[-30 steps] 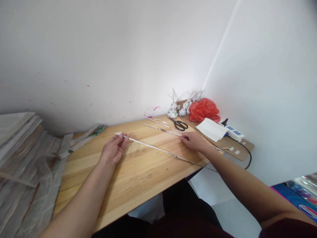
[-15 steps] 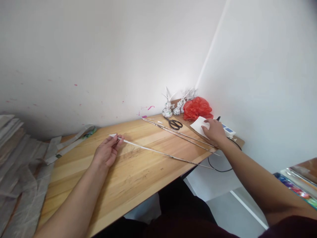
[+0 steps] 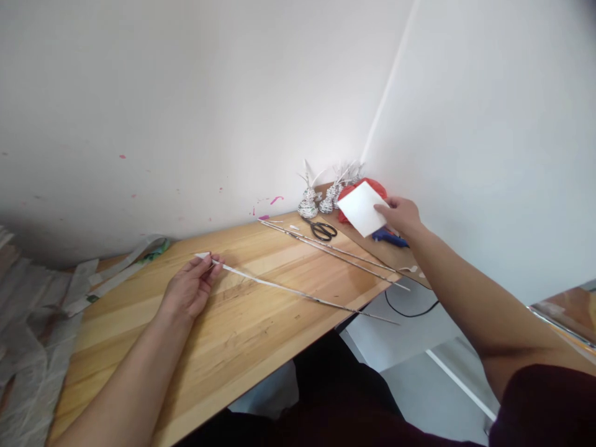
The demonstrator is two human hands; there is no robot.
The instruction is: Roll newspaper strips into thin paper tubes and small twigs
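Observation:
My left hand (image 3: 193, 285) pinches the near end of a long rolled paper stick (image 3: 288, 288), whose white pointed tip sticks out past the fingers. The stick slants across the table, and its far end overhangs the front edge. My right hand (image 3: 401, 215) grips a square white sheet (image 3: 362, 208) by its right side, raised in front of a crumpled red plastic bag (image 3: 375, 186). Below the sheet, part of a blue tool (image 3: 390, 236) shows; the rest is hidden by the hand and sheet.
More thin paper sticks (image 3: 335, 251) lie across the wooden table (image 3: 223, 347). Black-handled scissors (image 3: 323, 231) rest near woven gourd-shaped figures (image 3: 308, 203) by the wall. Paper strips (image 3: 35, 347) are heaped at the left. A black cable (image 3: 410, 314) hangs off the right end.
My right hand has lifted the white sheet up and slightly left, uncovering part of the blue tool. My left hand still holds the stick. The view has shifted a little.

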